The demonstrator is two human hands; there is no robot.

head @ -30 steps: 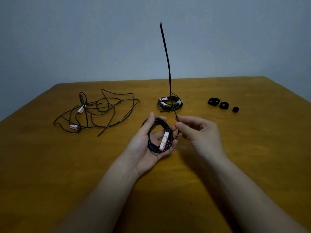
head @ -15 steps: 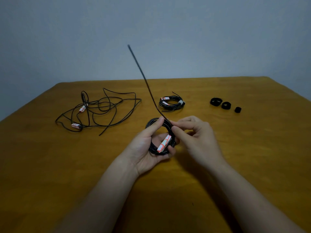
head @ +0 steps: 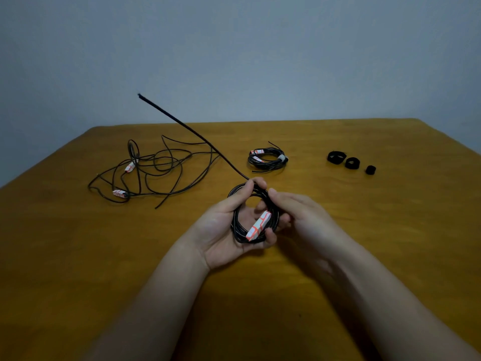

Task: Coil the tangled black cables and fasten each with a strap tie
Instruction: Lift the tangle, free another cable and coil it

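We note a table point(head: 78, 256) bearing, at far left, one tangle point(head: 156, 168) of cable not yet coiled. Near the middle, above the table, the left hand point(head: 223, 230) grips a wound coil point(head: 238, 225), thumb over its top, fingers beneath. The right hand point(head: 302, 220) pinches the coil's right side. A tied coil point(head: 268, 158) lies beyond, apart. A long stiff strap point(head: 182, 123) rises from the held coil up to the left, its free end in the air. Three rolled straps point(head: 351, 162) sit at far right.

We judge that the second coil is being fastened. Next, the strap must be wrapped round the bundle and closed without letting the turns slip. The right fingertips and the strap's anchored end are hidden behind the coil, so we cannot tell whether it is already looped.
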